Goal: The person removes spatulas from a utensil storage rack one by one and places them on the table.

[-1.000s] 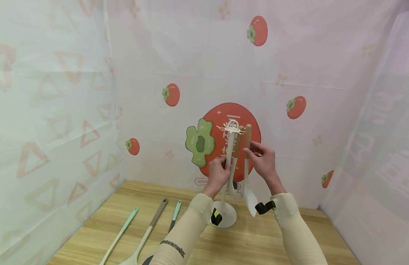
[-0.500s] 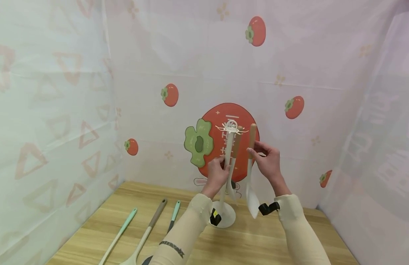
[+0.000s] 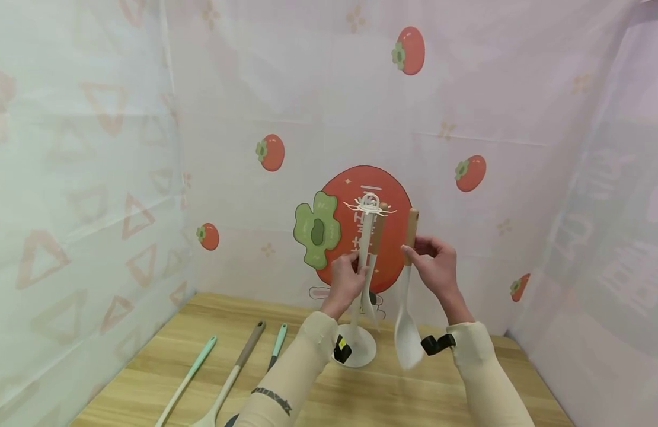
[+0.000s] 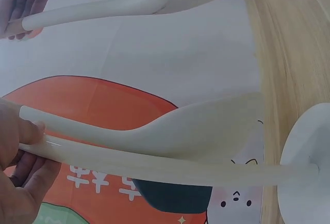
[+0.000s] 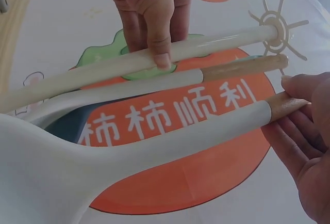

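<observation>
In the head view my right hand [image 3: 437, 264] pinches the wooden handle of a white spatula [image 3: 408, 341]. The spatula hangs head down, apart from the hooks of a white utensil stand [image 3: 366, 237]. My left hand [image 3: 346, 283] grips the stand's pole below its hook ring. Behind the pole a second white utensil with a wooden handle [image 3: 377, 234] hangs from the ring. The left wrist view shows its broad white head [image 4: 216, 126], and a dark utensil head [image 4: 172, 195] partly hidden behind the pole.
On the wooden table [image 3: 409, 397], to the left, lie a mint-handled utensil [image 3: 187, 376], a brown-handled utensil [image 3: 235, 370] and another mint-handled one [image 3: 279, 343], partly hidden by the left sleeve. The stand's round base [image 3: 364, 350] rests near the back wall.
My right hand has moved right and slightly down with the spatula, away from the hook ring. The left hand stays on the pole, and the head view has shifted slightly.
</observation>
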Motion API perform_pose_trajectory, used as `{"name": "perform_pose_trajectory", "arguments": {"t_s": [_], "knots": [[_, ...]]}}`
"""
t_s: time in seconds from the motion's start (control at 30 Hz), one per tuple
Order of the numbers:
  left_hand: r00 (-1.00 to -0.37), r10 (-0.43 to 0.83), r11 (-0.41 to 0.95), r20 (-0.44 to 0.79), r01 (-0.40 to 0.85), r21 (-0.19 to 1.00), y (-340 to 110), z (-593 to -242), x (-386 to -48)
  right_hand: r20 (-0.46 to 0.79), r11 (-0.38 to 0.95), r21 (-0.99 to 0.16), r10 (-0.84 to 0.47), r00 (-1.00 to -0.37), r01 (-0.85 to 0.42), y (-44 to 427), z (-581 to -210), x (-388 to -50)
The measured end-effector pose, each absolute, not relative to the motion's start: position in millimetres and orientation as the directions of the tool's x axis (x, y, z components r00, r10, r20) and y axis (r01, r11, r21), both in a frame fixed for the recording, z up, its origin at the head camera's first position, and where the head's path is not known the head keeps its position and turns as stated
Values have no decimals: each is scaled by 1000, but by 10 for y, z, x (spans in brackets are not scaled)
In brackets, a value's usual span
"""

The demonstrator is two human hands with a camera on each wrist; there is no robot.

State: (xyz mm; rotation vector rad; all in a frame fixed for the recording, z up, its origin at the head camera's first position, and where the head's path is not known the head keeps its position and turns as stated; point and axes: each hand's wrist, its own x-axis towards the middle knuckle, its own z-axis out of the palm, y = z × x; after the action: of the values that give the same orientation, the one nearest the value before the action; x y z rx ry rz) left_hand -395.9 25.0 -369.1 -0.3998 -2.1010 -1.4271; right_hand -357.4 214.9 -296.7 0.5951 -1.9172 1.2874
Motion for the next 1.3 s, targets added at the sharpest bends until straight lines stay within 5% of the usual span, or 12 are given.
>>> {"name": "perform_pose_trajectory", "arguments": {"t_s": [0.37, 0.7, 1.3], "knots": [[-799, -64, 396, 598, 529, 750, 239, -3684, -3951, 755, 405, -615, 54, -654, -676, 2350, -3203, -3827], [-811, -104, 343, 576, 514, 786, 203, -3689, -3974, 641, 448, -700, 52, -766, -556, 2471, -3368, -3738], [-835, -87, 290, 544, 501, 815, 193, -3708, -3988, 565, 557, -688, 9, -825, -465, 2715, -3698, -3663]]}}
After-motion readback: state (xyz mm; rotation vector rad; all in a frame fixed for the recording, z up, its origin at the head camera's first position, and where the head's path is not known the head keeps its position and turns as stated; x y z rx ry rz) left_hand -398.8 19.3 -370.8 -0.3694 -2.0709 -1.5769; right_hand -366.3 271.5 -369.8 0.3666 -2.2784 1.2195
